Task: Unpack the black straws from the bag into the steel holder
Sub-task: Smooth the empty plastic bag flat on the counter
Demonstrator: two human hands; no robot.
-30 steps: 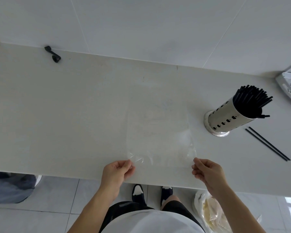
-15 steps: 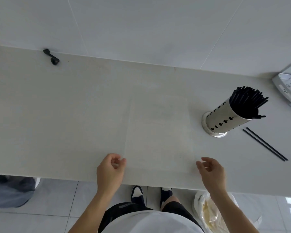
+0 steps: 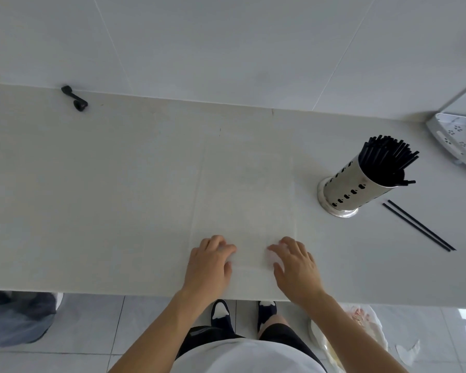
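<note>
A small black angled plastic part lies at the far left of the pale, smooth stone counter, close to the white tiled wall. At the counter's centre a clear, flat, rectangular plastic bag lies spread out and appears empty. The left hand rests palm down on the bag's near left part, fingers slightly bent and pressing on the film, gripping nothing. The right hand rests likewise on the near right part, fingers spread and lightly bent. To the right stands a perforated cylindrical steel holder, upright, packed with thin black straws. Two loose black straws lie side by side on the counter just right of the holder's base. A white perforated plastic basket sits at the far right edge.
</note>
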